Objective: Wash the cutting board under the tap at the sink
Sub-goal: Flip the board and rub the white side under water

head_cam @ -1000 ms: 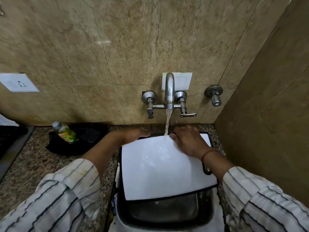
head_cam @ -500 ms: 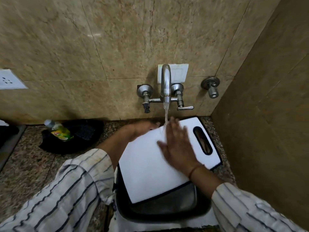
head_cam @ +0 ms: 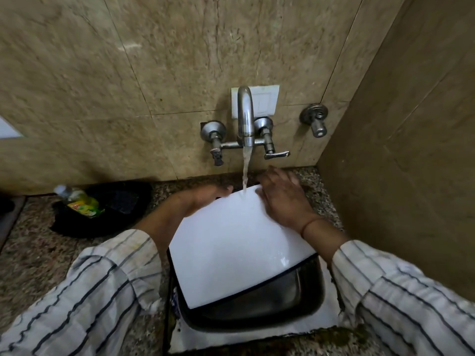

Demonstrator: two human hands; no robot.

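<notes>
- Head view: one white rectangular plastic cutting board with a thin dark edge (head_cam: 239, 250) lies tilted over one dark steel sink basin (head_cam: 259, 313), its long axis running from the near-left corner up toward the far-right corner by the wall.
- Its smooth face is turned up and glistens wet near the right edge.
- One curved chrome tap spout (head_cam: 245, 116) on the beige marble wall pours a thin stream of water (head_cam: 245, 170) that lands on the board's far edge.
- The left hand (head_cam: 205, 197) grips the far-left edge of the board, fingers curled behind it.
- The right hand (head_cam: 284, 199) lies flat and spread on the board's far-right corner, palm down, holding nothing.
- Both arms wear striped sleeves.
- On the speckled granite bench (head_cam: 30, 255), well left of the sink, one clear plastic bottle with a green label (head_cam: 79, 200) lies on a black cloth (head_cam: 108, 209).
</notes>
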